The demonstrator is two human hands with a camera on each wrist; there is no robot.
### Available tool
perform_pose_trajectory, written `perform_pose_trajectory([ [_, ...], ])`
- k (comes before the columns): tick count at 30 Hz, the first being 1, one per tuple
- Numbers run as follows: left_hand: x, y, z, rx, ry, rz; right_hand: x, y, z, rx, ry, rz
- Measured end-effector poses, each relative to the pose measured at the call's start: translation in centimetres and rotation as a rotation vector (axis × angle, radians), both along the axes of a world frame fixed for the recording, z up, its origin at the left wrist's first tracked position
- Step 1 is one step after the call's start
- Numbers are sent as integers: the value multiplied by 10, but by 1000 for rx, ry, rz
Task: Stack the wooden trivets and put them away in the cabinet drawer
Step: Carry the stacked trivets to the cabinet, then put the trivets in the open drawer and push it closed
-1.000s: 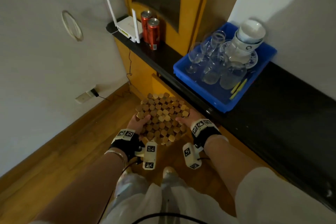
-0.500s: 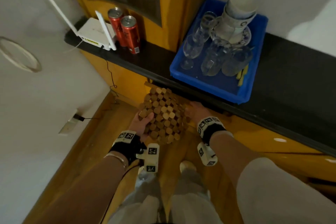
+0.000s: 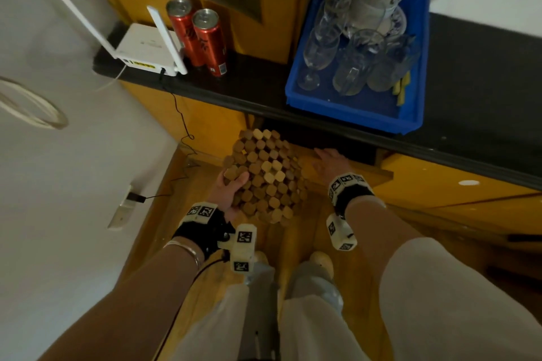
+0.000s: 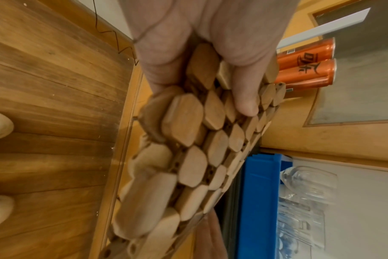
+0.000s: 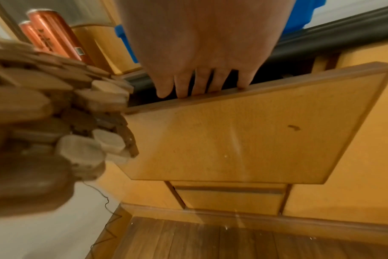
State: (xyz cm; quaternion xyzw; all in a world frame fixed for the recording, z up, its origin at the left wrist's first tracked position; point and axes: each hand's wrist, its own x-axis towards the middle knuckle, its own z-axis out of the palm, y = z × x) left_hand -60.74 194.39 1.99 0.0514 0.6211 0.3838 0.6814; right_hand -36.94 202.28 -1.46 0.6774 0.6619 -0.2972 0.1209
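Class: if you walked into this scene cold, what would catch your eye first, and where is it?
First the stack of wooden trivets, gripped in the left hand below the black counter. Then the right hand, its fingers on the top edge of the drawer front. Above sits a blue tray of glasses.

A white router (image 3: 143, 48) and two red cans (image 3: 202, 38) stand on the black bench (image 3: 484, 73) beside a blue tray (image 3: 352, 105) of glasses (image 3: 349, 58).
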Motion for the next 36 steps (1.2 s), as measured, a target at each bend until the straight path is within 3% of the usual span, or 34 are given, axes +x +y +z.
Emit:
perform_pose_trajectory([
  [9, -17, -43, 16, 53, -27, 9, -11, -86, -1, -33, 46, 11],
  [24, -7, -107, 32, 113, 0, -37, -22, -171, 1, -153, 107, -41],
  [26, -5, -108, 34, 118, 3, -46, -24, -169, 8, -200, 240, -222],
  [29, -2, -100, 34, 136, -24, -53, -21, -156, 22, -236, 715, -805],
  [31, 0, -89, 34, 144, -44, -61, -16, -149, 27, -226, 952, -1024],
  [33, 5, -75, 34, 141, -57, -93, -15, -143, 34, -344, 1102, -1176],
  [36, 14, -48, 33, 106, -79, -145, -17, -127, 32, -458, 1194, -1252],
])
